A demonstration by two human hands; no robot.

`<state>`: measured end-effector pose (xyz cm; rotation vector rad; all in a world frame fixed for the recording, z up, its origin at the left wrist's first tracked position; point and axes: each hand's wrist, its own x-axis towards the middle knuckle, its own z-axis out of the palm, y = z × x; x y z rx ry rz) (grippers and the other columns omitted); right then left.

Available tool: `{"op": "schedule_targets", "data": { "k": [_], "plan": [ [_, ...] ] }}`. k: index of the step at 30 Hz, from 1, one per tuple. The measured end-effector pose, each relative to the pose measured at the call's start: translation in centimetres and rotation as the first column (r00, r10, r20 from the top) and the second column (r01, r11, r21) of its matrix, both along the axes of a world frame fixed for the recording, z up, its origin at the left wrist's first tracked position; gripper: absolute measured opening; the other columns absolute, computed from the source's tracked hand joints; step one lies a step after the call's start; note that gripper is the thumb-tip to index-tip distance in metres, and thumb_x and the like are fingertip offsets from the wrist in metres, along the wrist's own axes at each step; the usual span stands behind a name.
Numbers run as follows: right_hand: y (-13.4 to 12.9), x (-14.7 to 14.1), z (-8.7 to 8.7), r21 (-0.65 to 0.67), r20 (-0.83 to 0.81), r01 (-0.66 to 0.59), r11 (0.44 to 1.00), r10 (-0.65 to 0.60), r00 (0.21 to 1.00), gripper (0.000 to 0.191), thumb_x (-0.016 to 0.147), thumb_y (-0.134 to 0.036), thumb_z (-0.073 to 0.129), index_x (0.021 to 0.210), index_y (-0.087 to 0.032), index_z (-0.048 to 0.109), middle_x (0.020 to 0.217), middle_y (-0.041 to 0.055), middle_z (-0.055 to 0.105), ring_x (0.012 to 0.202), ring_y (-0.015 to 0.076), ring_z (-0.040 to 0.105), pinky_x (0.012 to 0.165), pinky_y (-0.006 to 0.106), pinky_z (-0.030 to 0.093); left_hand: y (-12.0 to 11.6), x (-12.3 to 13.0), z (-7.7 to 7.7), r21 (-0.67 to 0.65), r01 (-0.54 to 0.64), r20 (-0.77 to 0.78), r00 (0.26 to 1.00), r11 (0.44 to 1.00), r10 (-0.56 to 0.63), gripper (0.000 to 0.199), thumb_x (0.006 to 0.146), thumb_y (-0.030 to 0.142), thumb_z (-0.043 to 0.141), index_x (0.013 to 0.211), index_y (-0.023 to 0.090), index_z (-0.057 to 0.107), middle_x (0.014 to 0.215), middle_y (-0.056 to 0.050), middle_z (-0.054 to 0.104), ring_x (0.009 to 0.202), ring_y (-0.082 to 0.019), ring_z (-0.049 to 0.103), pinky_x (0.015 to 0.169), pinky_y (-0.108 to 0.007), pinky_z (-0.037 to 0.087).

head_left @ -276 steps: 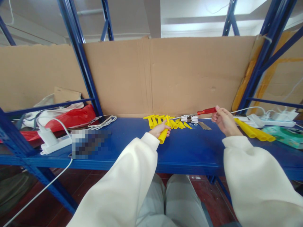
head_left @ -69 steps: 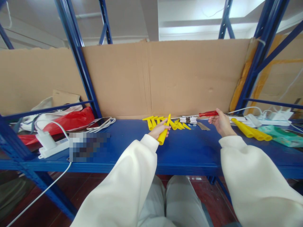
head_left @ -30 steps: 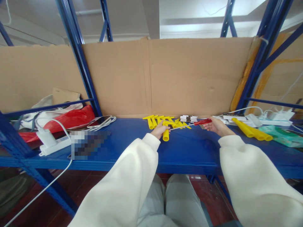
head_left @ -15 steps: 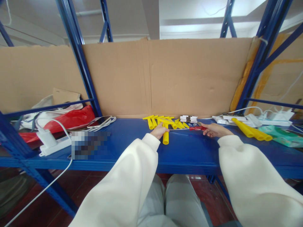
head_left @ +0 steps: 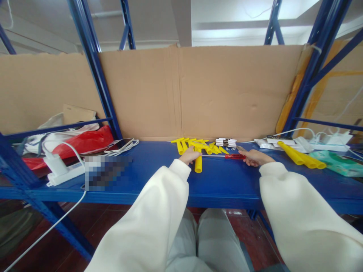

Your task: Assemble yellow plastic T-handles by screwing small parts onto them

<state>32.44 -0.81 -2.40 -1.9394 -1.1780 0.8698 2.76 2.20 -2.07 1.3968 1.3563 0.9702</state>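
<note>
My left hand (head_left: 188,155) is closed on a yellow tube-handled piece (head_left: 198,165), whose round handle points toward me. In my right hand (head_left: 253,157) is a screwdriver (head_left: 235,156) with a red handle, gripped at its end. The screwdriver's thin shaft runs left and its tip reaches the yellow piece beside my left fingers; the exact contact point is too small to make out. Just behind my hands lie several similar yellow handled pieces (head_left: 180,146), some flat yellow pieces (head_left: 222,150) and a small stack of white packs (head_left: 226,142).
Yellow tubes (head_left: 300,156) and a green packet (head_left: 337,162) lie at the right, near white chargers (head_left: 334,139). A phone (head_left: 119,145), a white power strip (head_left: 66,173) and a red bag (head_left: 90,141) are at the left. Cardboard (head_left: 198,94) backs the blue shelf (head_left: 159,177).
My right hand and the screwdriver have shifted slightly left and tilted a little. My left hand holds the yellow piece in nearly the same place.
</note>
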Motion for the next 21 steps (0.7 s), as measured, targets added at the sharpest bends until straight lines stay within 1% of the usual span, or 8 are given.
{"op": "schedule_targets", "data": {
  "k": [2, 4, 8, 11, 14, 16, 19, 21],
  "plan": [
    [0.1, 0.2, -0.2, 0.011, 0.022, -0.018, 1.000, 0.018, 1.000, 0.038, 0.092, -0.041, 0.072, 0.064, -0.018, 0.061, 0.038, 0.0045, 0.053, 0.026, 0.0104, 0.039, 0.028, 0.021, 0.022, 0.2, -0.4, 0.0, -0.040, 0.044, -0.013, 0.999, 0.998, -0.045, 0.068, 0.071, 0.009, 0.079, 0.135, 0.023, 0.063, 0.083, -0.006, 0.070, 0.090, -0.031, 0.069, 0.061, -0.026, 0.043],
    [0.4, 0.5, -0.5, 0.026, 0.019, -0.028, 0.999, 0.027, 0.999, 0.037, 0.091, -0.041, 0.074, 0.065, -0.017, 0.062, 0.037, 0.0049, 0.053, 0.026, 0.0112, 0.040, 0.028, 0.021, 0.022, 0.3, -0.6, -0.1, -0.068, 0.077, -0.013, 0.997, 0.995, -0.078, 0.070, 0.069, 0.009, 0.080, 0.135, 0.025, 0.063, 0.078, -0.005, 0.068, 0.087, -0.031, 0.069, 0.061, -0.026, 0.042],
    [1.2, 1.2, -1.2, 0.053, -0.017, -0.047, 0.997, 0.048, 0.999, 0.035, 0.087, -0.046, 0.077, 0.069, -0.018, 0.065, 0.035, 0.0026, 0.052, 0.026, 0.0122, 0.041, 0.027, 0.020, 0.020, 0.0, -0.4, 0.0, -0.064, 0.077, -0.045, 0.996, 0.995, -0.080, 0.077, 0.071, 0.008, 0.077, 0.143, 0.025, 0.057, 0.082, -0.005, 0.068, 0.079, -0.028, 0.068, 0.054, -0.023, 0.038],
    [1.5, 1.2, -1.3, 0.064, -0.017, -0.054, 0.996, 0.055, 0.998, 0.038, 0.087, -0.050, 0.076, 0.070, -0.018, 0.065, 0.034, 0.0019, 0.051, 0.026, 0.0126, 0.042, 0.026, 0.020, 0.020, -0.6, 0.1, 0.2, -0.036, 0.050, -0.117, 0.992, 0.998, -0.054, 0.075, 0.076, 0.011, 0.073, 0.148, 0.023, 0.053, 0.086, -0.005, 0.069, 0.072, -0.023, 0.066, 0.046, -0.021, 0.034],
    [1.2, 0.8, -0.9, 0.022, 0.045, -0.018, 1.000, 0.017, 0.999, 0.043, 0.094, -0.047, 0.069, 0.063, -0.017, 0.062, 0.035, 0.0048, 0.052, 0.026, 0.0116, 0.041, 0.027, 0.020, 0.022, -1.2, 0.6, 0.4, 0.010, 0.029, -0.163, 0.986, 1.000, -0.027, 0.073, 0.081, 0.012, 0.071, 0.150, 0.019, 0.049, 0.089, -0.005, 0.069, 0.066, -0.019, 0.062, 0.042, -0.021, 0.032],
    [0.8, 0.6, -0.6, 0.023, 0.093, -0.003, 1.000, 0.001, 0.996, 0.045, 0.096, -0.042, 0.065, 0.059, -0.018, 0.060, 0.036, 0.0056, 0.053, 0.026, 0.0105, 0.039, 0.027, 0.020, 0.023, -1.3, 0.7, 0.5, 0.027, 0.034, -0.153, 0.988, 0.999, -0.029, 0.068, 0.082, 0.012, 0.070, 0.147, 0.017, 0.051, 0.087, -0.005, 0.068, 0.064, -0.017, 0.060, 0.042, -0.021, 0.033],
    [0.7, 0.6, -0.4, 0.108, 0.140, 0.012, 0.994, -0.027, 0.990, 0.043, 0.094, -0.037, 0.069, 0.057, -0.019, 0.057, 0.037, 0.0040, 0.053, 0.027, 0.0097, 0.038, 0.029, 0.020, 0.023, -1.2, 0.8, 0.2, 0.031, 0.034, -0.086, 0.996, 0.999, -0.031, 0.061, 0.082, 0.012, 0.072, 0.140, 0.017, 0.056, 0.082, -0.003, 0.067, 0.063, -0.017, 0.061, 0.043, -0.021, 0.037],
    [0.9, 0.9, -0.3, 0.189, 0.155, 0.021, 0.982, -0.051, 0.987, 0.042, 0.091, -0.032, 0.071, 0.054, -0.020, 0.055, 0.037, 0.0022, 0.051, 0.028, 0.0094, 0.038, 0.030, 0.021, 0.024, -0.9, 0.8, 0.0, 0.046, 0.022, -0.041, 0.999, 0.999, -0.020, 0.059, 0.081, 0.011, 0.073, 0.137, 0.018, 0.058, 0.083, -0.004, 0.069, 0.067, -0.019, 0.064, 0.048, -0.022, 0.043]
  ]
}}
